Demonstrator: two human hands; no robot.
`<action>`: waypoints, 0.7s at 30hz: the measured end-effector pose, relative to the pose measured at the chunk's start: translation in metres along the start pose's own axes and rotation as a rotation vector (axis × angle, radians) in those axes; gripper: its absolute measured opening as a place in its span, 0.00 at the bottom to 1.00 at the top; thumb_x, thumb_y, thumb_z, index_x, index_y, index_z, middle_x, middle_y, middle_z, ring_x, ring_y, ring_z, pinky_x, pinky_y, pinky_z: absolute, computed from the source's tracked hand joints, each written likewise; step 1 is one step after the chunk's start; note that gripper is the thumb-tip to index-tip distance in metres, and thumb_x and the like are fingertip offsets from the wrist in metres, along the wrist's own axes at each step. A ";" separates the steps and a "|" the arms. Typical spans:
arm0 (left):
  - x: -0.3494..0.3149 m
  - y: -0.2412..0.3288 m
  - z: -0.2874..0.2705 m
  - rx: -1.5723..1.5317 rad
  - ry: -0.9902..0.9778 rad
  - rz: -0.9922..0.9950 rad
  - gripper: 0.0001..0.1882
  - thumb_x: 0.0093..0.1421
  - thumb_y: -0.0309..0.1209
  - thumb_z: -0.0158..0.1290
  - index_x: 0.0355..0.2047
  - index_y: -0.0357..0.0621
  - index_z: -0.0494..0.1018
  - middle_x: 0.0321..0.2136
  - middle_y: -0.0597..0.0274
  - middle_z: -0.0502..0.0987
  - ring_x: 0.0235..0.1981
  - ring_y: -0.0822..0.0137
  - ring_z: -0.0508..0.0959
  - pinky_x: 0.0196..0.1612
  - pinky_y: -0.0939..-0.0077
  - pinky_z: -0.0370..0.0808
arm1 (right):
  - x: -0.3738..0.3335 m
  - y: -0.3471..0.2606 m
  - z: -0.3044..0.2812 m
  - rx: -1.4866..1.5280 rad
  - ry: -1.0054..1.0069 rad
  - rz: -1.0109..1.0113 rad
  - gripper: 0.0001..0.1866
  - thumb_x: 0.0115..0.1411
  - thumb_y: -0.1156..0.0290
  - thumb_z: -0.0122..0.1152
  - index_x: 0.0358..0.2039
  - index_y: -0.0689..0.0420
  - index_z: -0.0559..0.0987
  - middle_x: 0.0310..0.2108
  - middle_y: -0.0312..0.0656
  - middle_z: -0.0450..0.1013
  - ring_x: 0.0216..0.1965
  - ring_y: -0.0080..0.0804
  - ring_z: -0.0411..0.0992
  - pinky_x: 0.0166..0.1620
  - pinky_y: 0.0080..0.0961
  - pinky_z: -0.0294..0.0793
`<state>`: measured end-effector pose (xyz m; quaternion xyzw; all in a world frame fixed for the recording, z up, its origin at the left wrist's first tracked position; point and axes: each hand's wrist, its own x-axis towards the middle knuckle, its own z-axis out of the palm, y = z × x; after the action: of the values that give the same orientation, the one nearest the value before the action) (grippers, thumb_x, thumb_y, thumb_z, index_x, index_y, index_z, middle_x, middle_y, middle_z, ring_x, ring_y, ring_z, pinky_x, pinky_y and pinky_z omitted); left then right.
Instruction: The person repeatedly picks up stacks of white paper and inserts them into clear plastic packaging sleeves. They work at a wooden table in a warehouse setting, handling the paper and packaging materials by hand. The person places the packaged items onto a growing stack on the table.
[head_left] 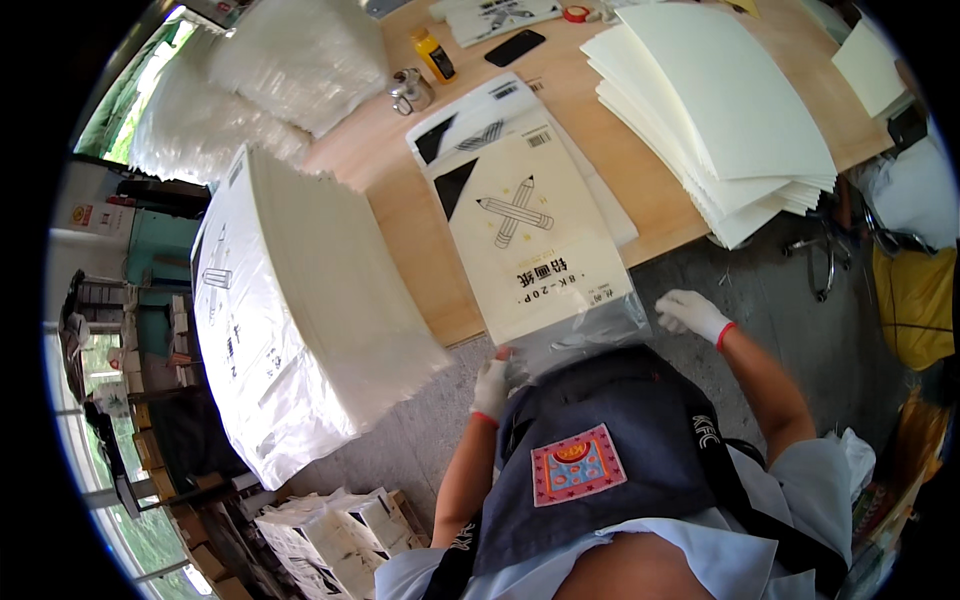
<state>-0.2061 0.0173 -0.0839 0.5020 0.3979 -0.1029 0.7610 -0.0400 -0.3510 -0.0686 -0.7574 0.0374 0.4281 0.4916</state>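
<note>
A clear plastic sleeve (600, 322) holds a pad of drawing paper (520, 255) with a crossed-pencil design on its cover. It lies on the wooden table, its loose clear end hanging over the near edge toward my apron. My left hand (490, 387), in a white glove with a red cuff, pinches the near left corner of that loose end; part of the grip is hidden. To the right of the sleeve, a short way off it, my right hand (695, 316) is gloved the same way, its fingers curled together and no object visible in them. Another printed sleeve (478, 125) lies underneath.
A tall stack of filled sleeves (310, 290) stands at the left, near the table edge. White sheets (730, 90) are piled at the right. Farther back are a yellow bottle (433, 55), a metal-lidded jar (410, 92), a black phone (515, 48) and bundled clear plastic (295, 60).
</note>
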 end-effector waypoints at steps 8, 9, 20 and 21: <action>-0.112 0.150 0.085 0.822 0.070 1.062 0.07 0.55 0.28 0.53 0.25 0.39 0.67 0.21 0.54 0.67 0.21 0.55 0.69 0.28 0.68 0.67 | 0.023 -0.064 0.075 0.624 -0.325 -0.353 0.12 0.63 0.68 0.50 0.42 0.63 0.74 0.39 0.42 0.74 0.39 0.27 0.73 0.45 0.24 0.71; -0.138 0.172 0.089 0.891 0.025 1.260 0.07 0.51 0.26 0.55 0.24 0.41 0.67 0.21 0.51 0.66 0.23 0.49 0.69 0.28 0.65 0.67 | 0.021 -0.072 0.090 0.641 -0.398 -0.256 0.12 0.63 0.69 0.52 0.43 0.62 0.74 0.40 0.43 0.74 0.41 0.29 0.73 0.46 0.25 0.72; -0.270 0.268 -0.114 0.039 0.872 1.488 0.10 0.65 0.33 0.46 0.35 0.39 0.73 0.25 0.71 0.68 0.26 0.80 0.63 0.32 0.85 0.62 | -0.025 -0.371 0.231 0.090 -0.594 -0.983 0.15 0.62 0.59 0.54 0.33 0.59 0.75 0.24 0.31 0.70 0.26 0.17 0.66 0.31 0.20 0.66; -0.264 0.265 -0.143 0.109 0.992 1.369 0.11 0.65 0.34 0.46 0.35 0.39 0.73 0.24 0.71 0.68 0.26 0.79 0.63 0.31 0.83 0.62 | -0.028 -0.385 0.245 -0.066 -0.538 -0.977 0.15 0.62 0.57 0.54 0.30 0.58 0.75 0.23 0.31 0.71 0.26 0.17 0.68 0.29 0.20 0.68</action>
<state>-0.3049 0.1998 0.2580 0.6553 0.2884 0.5936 0.3676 -0.0237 0.0274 0.1884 -0.5657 -0.4582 0.3299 0.6010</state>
